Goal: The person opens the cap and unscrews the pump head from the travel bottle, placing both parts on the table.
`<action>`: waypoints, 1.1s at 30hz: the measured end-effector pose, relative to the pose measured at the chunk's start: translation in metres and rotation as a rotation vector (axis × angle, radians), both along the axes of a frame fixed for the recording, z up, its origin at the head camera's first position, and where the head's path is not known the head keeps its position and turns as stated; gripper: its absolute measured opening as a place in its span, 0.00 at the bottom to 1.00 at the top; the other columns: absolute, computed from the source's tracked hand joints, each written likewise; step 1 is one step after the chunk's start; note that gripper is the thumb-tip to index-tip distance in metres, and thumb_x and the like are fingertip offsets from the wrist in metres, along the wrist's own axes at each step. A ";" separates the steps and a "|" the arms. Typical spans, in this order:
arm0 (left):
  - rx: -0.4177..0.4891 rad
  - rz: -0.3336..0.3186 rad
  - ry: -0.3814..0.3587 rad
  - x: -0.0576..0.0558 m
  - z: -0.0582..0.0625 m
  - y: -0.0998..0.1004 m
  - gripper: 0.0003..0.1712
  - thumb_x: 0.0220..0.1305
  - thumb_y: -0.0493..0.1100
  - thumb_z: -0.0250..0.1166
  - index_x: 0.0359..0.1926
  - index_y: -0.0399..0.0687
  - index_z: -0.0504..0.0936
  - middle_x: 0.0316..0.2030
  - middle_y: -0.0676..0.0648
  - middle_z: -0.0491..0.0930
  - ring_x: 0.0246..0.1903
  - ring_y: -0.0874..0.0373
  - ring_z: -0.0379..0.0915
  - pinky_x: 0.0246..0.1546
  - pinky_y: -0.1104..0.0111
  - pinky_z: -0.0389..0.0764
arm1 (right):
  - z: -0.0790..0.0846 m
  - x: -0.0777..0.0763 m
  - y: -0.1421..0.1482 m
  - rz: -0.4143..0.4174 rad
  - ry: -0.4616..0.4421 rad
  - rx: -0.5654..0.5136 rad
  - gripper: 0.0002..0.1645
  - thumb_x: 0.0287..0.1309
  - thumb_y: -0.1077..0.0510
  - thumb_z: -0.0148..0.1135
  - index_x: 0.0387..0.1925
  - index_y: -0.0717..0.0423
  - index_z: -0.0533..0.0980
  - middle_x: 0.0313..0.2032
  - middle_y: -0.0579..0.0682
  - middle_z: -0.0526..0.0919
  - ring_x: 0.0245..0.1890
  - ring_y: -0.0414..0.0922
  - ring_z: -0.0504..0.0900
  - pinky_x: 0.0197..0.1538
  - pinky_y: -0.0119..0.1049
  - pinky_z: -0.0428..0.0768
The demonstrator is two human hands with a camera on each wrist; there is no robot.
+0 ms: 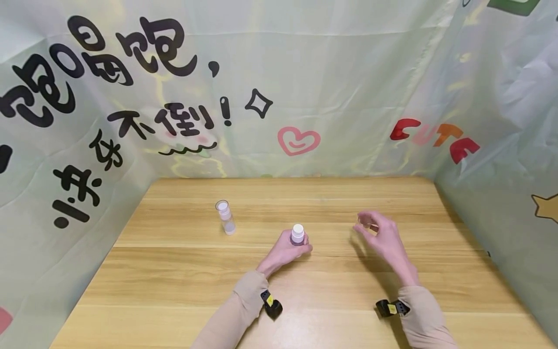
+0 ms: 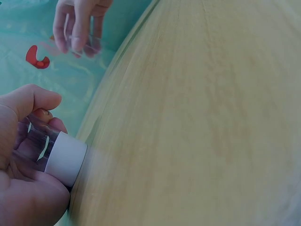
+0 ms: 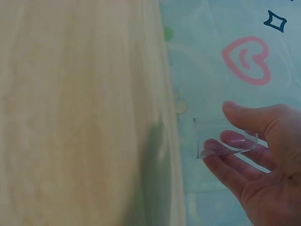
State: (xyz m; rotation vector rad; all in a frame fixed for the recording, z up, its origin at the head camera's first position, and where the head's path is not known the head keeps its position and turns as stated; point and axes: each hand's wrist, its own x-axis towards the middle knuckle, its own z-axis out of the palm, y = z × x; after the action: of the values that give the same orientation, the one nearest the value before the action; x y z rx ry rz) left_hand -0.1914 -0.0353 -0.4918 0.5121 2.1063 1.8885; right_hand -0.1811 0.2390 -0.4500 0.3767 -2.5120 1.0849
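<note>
My left hand [image 1: 283, 253] grips a small bottle [image 1: 298, 234] upright near the middle of the table. It has a white top, and the left wrist view shows a clear body and a white base [image 2: 66, 159] right at the tabletop. Off to the right, my right hand [image 1: 387, 238] is raised above the table, holding a clear open-ended cap [image 3: 221, 137] between thumb and fingers. A second small bottle [image 1: 227, 224], with a clear cap over its pale top, stands to the left of my left hand.
A wooden table [image 1: 174, 271] lies under both hands. Printed cloth walls [image 1: 348, 87] rise along its back and sides. Each wrist wears a small black camera, one on the left [image 1: 272, 306] and one on the right [image 1: 391, 308].
</note>
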 end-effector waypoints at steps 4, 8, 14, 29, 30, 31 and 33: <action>-0.005 -0.001 0.003 0.000 0.000 -0.001 0.07 0.57 0.30 0.67 0.33 0.32 0.76 0.26 0.56 0.76 0.29 0.64 0.72 0.43 0.70 0.75 | -0.007 -0.002 0.003 0.019 -0.072 0.045 0.22 0.54 0.67 0.71 0.50 0.70 0.77 0.41 0.65 0.85 0.44 0.62 0.85 0.49 0.53 0.84; -0.003 -0.002 -0.004 -0.001 -0.001 0.000 0.07 0.56 0.31 0.67 0.32 0.33 0.76 0.25 0.56 0.75 0.28 0.63 0.72 0.43 0.70 0.75 | -0.012 -0.003 0.004 0.014 -0.092 0.061 0.21 0.53 0.69 0.71 0.49 0.70 0.76 0.41 0.65 0.85 0.43 0.62 0.86 0.50 0.52 0.84; -0.016 -0.006 -0.008 -0.001 -0.002 -0.001 0.07 0.57 0.31 0.67 0.31 0.35 0.76 0.25 0.56 0.75 0.28 0.63 0.71 0.41 0.71 0.75 | -0.016 -0.006 0.004 0.006 -0.121 0.065 0.19 0.52 0.71 0.71 0.46 0.69 0.76 0.40 0.64 0.85 0.42 0.59 0.86 0.50 0.52 0.84; -0.021 0.003 0.017 -0.001 -0.004 -0.001 0.05 0.56 0.33 0.67 0.32 0.38 0.78 0.25 0.56 0.76 0.28 0.63 0.72 0.41 0.71 0.76 | -0.007 0.005 -0.049 0.101 0.163 0.051 0.28 0.52 0.66 0.72 0.56 0.66 0.76 0.54 0.65 0.81 0.56 0.62 0.79 0.60 0.61 0.75; -0.021 0.009 0.025 -0.001 -0.004 -0.002 0.05 0.56 0.33 0.68 0.33 0.38 0.79 0.26 0.56 0.77 0.28 0.64 0.73 0.41 0.70 0.77 | -0.004 0.006 -0.060 0.149 0.172 0.044 0.29 0.53 0.65 0.72 0.58 0.64 0.75 0.55 0.63 0.81 0.57 0.60 0.79 0.61 0.60 0.76; -0.020 0.013 0.034 -0.001 -0.004 -0.002 0.05 0.56 0.33 0.68 0.35 0.38 0.80 0.27 0.55 0.78 0.29 0.65 0.74 0.42 0.70 0.78 | -0.001 0.008 -0.072 0.203 0.174 0.035 0.30 0.54 0.64 0.71 0.59 0.63 0.75 0.56 0.62 0.81 0.58 0.59 0.79 0.62 0.59 0.76; -0.019 0.017 0.061 0.000 -0.005 -0.001 0.07 0.56 0.33 0.68 0.37 0.36 0.82 0.29 0.51 0.81 0.30 0.66 0.75 0.42 0.71 0.79 | 0.005 0.011 -0.092 0.298 0.160 0.033 0.31 0.56 0.61 0.71 0.62 0.61 0.74 0.58 0.59 0.80 0.60 0.56 0.79 0.64 0.57 0.76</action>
State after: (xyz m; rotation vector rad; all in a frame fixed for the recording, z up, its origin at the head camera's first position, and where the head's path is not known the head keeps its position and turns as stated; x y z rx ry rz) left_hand -0.1915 -0.0366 -0.4970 0.5554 2.1720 1.8828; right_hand -0.1701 0.1469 -0.4453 0.8356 -2.3837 1.0708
